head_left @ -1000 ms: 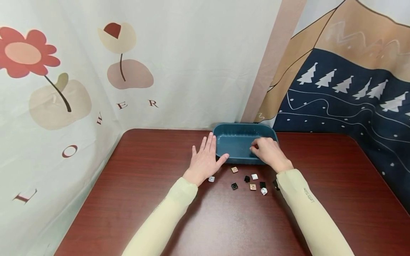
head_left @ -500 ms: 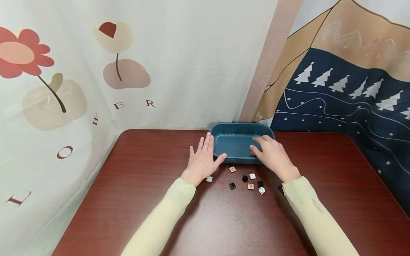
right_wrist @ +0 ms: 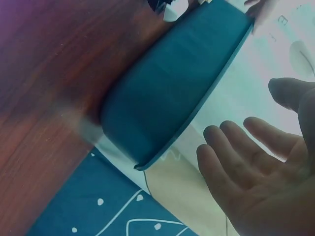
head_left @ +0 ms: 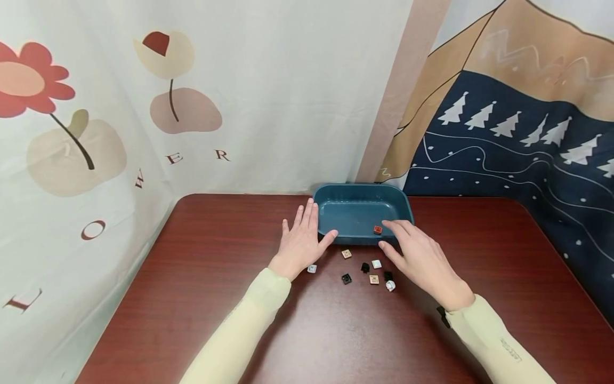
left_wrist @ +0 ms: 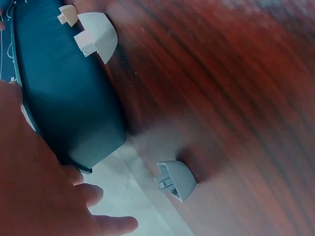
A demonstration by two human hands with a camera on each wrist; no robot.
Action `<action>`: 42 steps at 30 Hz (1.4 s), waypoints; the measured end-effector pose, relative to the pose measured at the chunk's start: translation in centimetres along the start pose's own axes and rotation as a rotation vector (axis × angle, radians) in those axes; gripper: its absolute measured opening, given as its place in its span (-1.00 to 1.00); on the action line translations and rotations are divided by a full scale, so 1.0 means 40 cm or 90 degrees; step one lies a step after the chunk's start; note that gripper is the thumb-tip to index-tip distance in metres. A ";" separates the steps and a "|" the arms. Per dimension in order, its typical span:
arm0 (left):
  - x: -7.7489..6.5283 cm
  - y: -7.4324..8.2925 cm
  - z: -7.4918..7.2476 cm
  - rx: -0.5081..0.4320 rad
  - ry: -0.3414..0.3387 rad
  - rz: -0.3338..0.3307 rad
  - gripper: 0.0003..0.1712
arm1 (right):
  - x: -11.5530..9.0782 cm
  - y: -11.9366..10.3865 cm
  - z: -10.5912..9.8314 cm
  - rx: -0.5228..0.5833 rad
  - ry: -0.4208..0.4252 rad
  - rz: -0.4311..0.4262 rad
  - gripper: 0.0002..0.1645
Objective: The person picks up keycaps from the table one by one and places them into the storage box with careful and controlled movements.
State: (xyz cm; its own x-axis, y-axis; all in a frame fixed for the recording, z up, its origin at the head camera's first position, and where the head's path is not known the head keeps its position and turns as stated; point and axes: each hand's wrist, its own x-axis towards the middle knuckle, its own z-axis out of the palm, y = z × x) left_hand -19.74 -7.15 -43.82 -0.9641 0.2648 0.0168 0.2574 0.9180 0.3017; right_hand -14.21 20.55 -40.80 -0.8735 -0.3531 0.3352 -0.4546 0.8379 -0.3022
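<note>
Head view first: where is the red keycap (head_left: 378,230)?

"Inside the blue tray (head_left: 352,217), low by its near wall and toward the right end."

"And the hands?"

"Apart from each other. The left hand (head_left: 301,242) has its fingers straight and lying along the tray's left end, with the thumb spread toward the near corner. The right hand (head_left: 427,261) is at the near right side, fingers loosely extended and parted from the thumb; its index fingertip is just beside the red keycap. Whether that hand touches the rim, I can't tell."

"Does the right wrist view agree?"

"Yes: relaxed fingers, thumb well clear of them."

"What lies in front of the tray?"

"On the reddish-brown table (head_left: 216,256), a tan keycap (head_left: 346,254) sits nearest the tray, with a white keycap (head_left: 376,264) and a black keycap (head_left: 365,267) side by side a little closer to the person. Below them, another black keycap (head_left: 346,279), another tan keycap (head_left: 374,280), and a third black keycap (head_left: 388,276) close against a second white keycap (head_left: 390,286)."

"Anything near the left wrist?"

"A pale grey keycap (head_left: 312,269). In the left wrist view it lies tilted, its hollow underside and stem showing."
</note>
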 end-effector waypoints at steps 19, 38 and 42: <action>0.000 -0.001 0.001 0.000 -0.005 -0.001 0.08 | -0.120 -0.006 0.014 -0.030 -0.049 -0.078 -0.43; -0.004 -0.002 -0.002 0.005 -0.010 -0.003 0.10 | -0.150 -0.016 0.049 -0.056 -0.104 -0.151 -0.61; -0.003 -0.001 -0.002 0.002 -0.009 -0.002 0.10 | -0.150 -0.017 0.050 -0.049 -0.113 -0.154 -0.62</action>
State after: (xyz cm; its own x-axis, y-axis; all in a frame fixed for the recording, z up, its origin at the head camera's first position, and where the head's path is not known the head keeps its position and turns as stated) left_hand -19.63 -7.25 -43.76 -0.9637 0.2670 0.0020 0.2553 0.9193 0.2995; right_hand -8.98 21.26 -44.38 -0.7611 -0.6078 0.2265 -0.6448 0.7470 -0.1622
